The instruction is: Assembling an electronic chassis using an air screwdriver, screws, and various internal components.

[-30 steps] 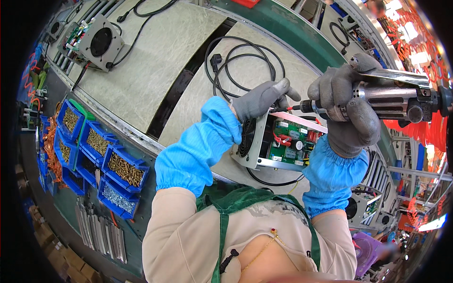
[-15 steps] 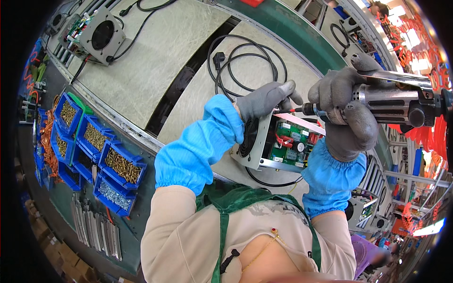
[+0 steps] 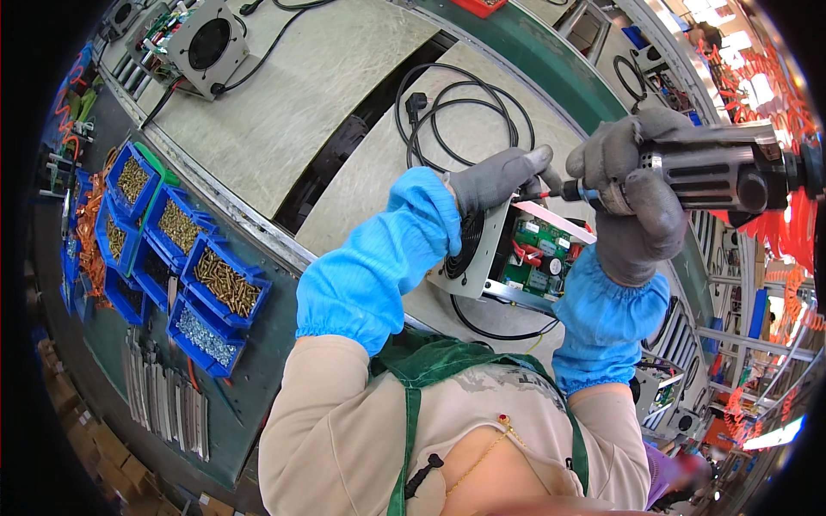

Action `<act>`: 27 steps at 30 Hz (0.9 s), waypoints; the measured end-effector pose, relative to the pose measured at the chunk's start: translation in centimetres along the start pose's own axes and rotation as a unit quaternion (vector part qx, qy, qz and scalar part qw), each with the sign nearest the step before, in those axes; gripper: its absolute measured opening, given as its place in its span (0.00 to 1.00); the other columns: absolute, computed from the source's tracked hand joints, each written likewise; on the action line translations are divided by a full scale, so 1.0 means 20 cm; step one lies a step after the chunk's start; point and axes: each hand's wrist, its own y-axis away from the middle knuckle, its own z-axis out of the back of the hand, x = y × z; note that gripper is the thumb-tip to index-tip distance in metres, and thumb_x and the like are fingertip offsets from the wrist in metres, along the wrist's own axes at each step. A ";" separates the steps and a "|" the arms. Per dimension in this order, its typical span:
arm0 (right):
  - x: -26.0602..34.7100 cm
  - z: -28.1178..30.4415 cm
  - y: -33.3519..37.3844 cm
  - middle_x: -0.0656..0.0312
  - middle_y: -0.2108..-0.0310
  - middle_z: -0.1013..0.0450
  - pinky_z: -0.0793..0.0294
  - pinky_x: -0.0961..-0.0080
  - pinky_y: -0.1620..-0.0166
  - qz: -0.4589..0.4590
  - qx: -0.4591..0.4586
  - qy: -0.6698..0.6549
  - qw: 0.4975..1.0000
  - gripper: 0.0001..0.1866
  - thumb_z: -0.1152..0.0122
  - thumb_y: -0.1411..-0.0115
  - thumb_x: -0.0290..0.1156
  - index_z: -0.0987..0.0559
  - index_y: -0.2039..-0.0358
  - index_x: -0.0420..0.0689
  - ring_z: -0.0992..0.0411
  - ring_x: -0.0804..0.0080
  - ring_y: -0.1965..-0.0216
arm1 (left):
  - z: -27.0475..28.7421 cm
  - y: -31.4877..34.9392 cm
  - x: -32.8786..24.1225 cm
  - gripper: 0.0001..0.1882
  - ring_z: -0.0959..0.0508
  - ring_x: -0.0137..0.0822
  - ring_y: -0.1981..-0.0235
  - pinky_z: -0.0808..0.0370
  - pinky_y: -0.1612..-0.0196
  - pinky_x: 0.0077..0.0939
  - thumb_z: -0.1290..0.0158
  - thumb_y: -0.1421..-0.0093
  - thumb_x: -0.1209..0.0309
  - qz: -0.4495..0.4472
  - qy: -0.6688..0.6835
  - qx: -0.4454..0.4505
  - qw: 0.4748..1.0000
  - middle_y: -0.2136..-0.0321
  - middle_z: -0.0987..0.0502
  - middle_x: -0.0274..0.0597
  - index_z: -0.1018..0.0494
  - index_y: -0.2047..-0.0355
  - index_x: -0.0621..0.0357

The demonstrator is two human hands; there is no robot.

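Observation:
My right hand (image 3: 641, 202), in a grey glove, is wrapped round a black and silver power screwdriver (image 3: 710, 182) lying nearly level. Its thin bit (image 3: 533, 197) points left at the top corner of an open metal-cased unit (image 3: 471, 282). Green circuit boards (image 3: 538, 249) with red wires show inside that unit, and a round black fan (image 3: 467, 245) sits in its end panel. At the same corner is my left hand (image 3: 495, 181), also gloved, its thumb and fingers closed together beside the bit tip. Whatever they pinch is hidden.
A coiled black power cable (image 3: 447, 101) lies behind the unit. Blue bins (image 3: 225, 288) of screws and small fittings stand at the left, near metal strips (image 3: 163, 404). Another fan unit (image 3: 206, 47) sits at the far left. A gap (image 3: 344, 142) divides the work plates.
The scene has shifted slightly rightward in view. Both hands stay at the unit's top corner, with the screwdriver bit still against or close to it.

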 end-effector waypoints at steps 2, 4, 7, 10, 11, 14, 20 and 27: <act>0.00 -0.03 0.02 0.71 0.83 0.42 0.39 0.74 0.73 -0.016 -0.062 0.030 0.997 0.25 0.42 0.49 0.33 0.32 0.50 0.45 0.43 0.79 0.82 | 0.00 -0.01 0.04 0.36 0.29 0.32 0.74 0.33 0.63 0.28 0.73 0.32 0.47 0.005 -0.007 -0.005 1.000 0.79 0.27 0.39 0.22 0.61 0.64; -0.04 0.03 0.05 0.70 0.83 0.42 0.39 0.74 0.73 0.002 -0.081 0.041 0.996 0.25 0.41 0.50 0.33 0.32 0.50 0.46 0.43 0.79 0.82 | -0.01 -0.02 0.03 0.36 0.29 0.32 0.74 0.33 0.62 0.29 0.73 0.33 0.46 0.008 -0.013 -0.005 1.000 0.79 0.26 0.39 0.22 0.62 0.64; -0.02 0.02 0.06 0.70 0.83 0.42 0.39 0.75 0.74 0.007 -0.088 0.047 0.995 0.24 0.41 0.50 0.33 0.32 0.50 0.46 0.43 0.79 0.82 | -0.01 -0.01 0.01 0.38 0.29 0.33 0.74 0.33 0.62 0.30 0.73 0.33 0.45 -0.019 -0.038 -0.001 0.999 0.79 0.26 0.40 0.22 0.62 0.65; -0.01 0.03 0.04 0.71 0.83 0.42 0.39 0.75 0.74 -0.004 -0.054 0.022 0.998 0.24 0.42 0.49 0.33 0.32 0.51 0.46 0.43 0.80 0.82 | -0.01 -0.02 0.00 0.38 0.29 0.34 0.74 0.33 0.61 0.31 0.73 0.34 0.44 0.007 -0.036 0.006 0.999 0.79 0.26 0.41 0.22 0.62 0.65; -0.01 0.04 0.03 0.71 0.83 0.41 0.39 0.76 0.74 -0.005 -0.031 -0.001 0.999 0.23 0.42 0.49 0.33 0.32 0.51 0.46 0.43 0.80 0.82 | -0.01 -0.02 0.00 0.38 0.29 0.34 0.73 0.33 0.61 0.31 0.73 0.34 0.44 0.008 -0.042 0.006 0.999 0.79 0.27 0.40 0.22 0.62 0.65; -0.01 0.03 0.03 0.71 0.82 0.41 0.39 0.76 0.74 -0.002 -0.016 -0.012 1.000 0.23 0.42 0.49 0.33 0.32 0.51 0.47 0.43 0.80 0.82 | -0.02 -0.02 0.02 0.38 0.29 0.34 0.74 0.33 0.62 0.31 0.73 0.34 0.44 0.011 -0.045 0.008 0.999 0.79 0.27 0.40 0.22 0.62 0.65; -0.02 0.07 0.04 0.72 0.82 0.43 0.42 0.77 0.74 0.003 -0.039 -0.010 0.999 0.21 0.43 0.49 0.34 0.32 0.53 0.48 0.45 0.82 0.82 | -0.03 -0.02 -0.04 0.39 0.30 0.33 0.74 0.32 0.63 0.30 0.73 0.34 0.43 0.050 -0.030 0.021 0.998 0.79 0.28 0.39 0.22 0.62 0.65; -0.02 0.12 0.04 0.73 0.81 0.46 0.45 0.77 0.73 -0.021 -0.076 -0.064 0.995 0.17 0.43 0.48 0.36 0.33 0.58 0.49 0.46 0.81 0.80 | -0.05 -0.03 -0.06 0.40 0.27 0.35 0.75 0.30 0.65 0.31 0.74 0.33 0.43 0.081 -0.018 0.025 0.996 0.79 0.24 0.45 0.23 0.63 0.66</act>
